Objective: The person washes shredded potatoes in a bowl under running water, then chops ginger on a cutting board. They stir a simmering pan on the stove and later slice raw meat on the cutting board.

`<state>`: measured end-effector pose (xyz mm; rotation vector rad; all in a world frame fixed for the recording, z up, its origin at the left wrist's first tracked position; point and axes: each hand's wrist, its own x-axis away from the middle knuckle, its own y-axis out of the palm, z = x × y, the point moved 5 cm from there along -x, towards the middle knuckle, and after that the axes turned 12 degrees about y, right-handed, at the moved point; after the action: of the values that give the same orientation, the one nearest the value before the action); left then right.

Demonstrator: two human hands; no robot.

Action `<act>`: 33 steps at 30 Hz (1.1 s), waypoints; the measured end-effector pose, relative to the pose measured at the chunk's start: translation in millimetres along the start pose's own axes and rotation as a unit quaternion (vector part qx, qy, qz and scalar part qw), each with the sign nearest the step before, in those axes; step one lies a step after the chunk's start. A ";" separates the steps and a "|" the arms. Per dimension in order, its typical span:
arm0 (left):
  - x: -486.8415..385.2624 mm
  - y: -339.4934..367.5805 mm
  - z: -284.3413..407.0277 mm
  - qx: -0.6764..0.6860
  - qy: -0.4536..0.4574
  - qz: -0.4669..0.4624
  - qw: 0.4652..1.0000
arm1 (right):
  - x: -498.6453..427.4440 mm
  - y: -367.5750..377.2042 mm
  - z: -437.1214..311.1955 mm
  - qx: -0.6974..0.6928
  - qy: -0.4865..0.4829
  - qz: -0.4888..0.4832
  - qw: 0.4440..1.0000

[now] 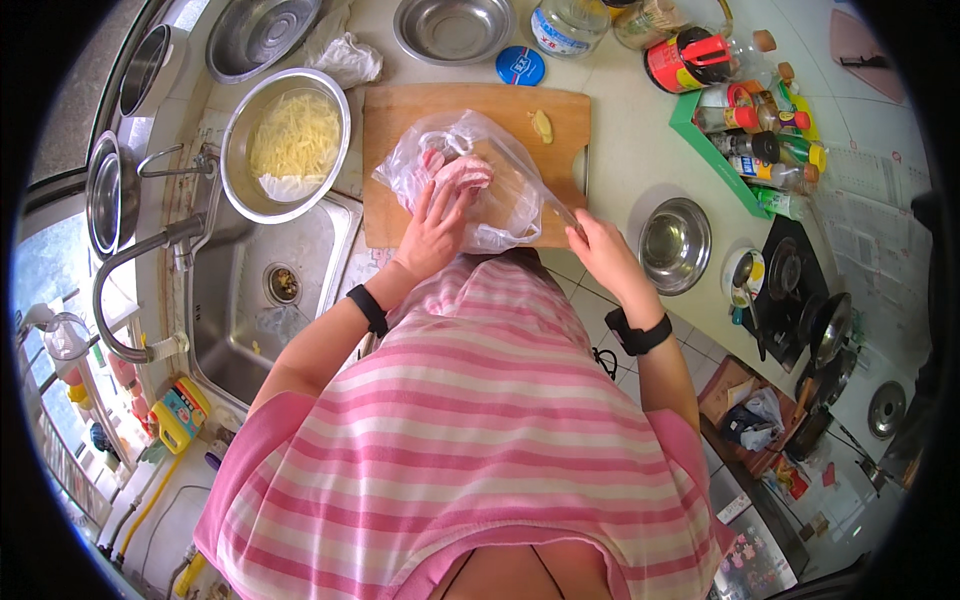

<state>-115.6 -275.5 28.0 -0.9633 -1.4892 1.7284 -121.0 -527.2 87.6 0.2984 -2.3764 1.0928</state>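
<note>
Raw pink meat (463, 174) lies on a clear plastic bag (517, 217), which is spread over the wooden cutting board (386, 202). My left hand (433, 231) rests on the near side of the meat, its fingertips pressing and gripping it. At the board's right front edge, my right hand (600, 251) is closed around the handle of what looks like a knife (564, 213). Its thin metal edge runs up towards the bag, and most of the blade cannot be made out. A piece of peeled ginger (541, 127) lies at the board's upper right.
Left of the board, a steel basin (234, 161) of shredded potato in water stands by the sink (247, 300). Behind are a steel bowl (455, 30), a blue lid (520, 66) and a glass jar (570, 30). Rightward sit another steel bowl (675, 246) and a green bottle rack (712, 154).
</note>
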 end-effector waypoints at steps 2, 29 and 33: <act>1.7 -14.8 -1.6 0.100 0.001 0.006 0.995 | -7.6 -4.5 -4.1 -0.011 -0.032 0.081 0.996; -51.7 -0.2 -68.7 0.090 -0.265 0.152 0.948 | 36.1 79.0 8.7 -0.129 0.047 0.076 0.988; -50.1 -5.1 -62.7 0.104 -0.215 0.140 0.961 | 1.6 56.0 -6.7 -0.127 0.052 0.097 0.986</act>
<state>-36.0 -285.4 33.6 -0.7436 -1.4361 2.3674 -142.0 -485.5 55.9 -0.0798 -2.4545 0.8493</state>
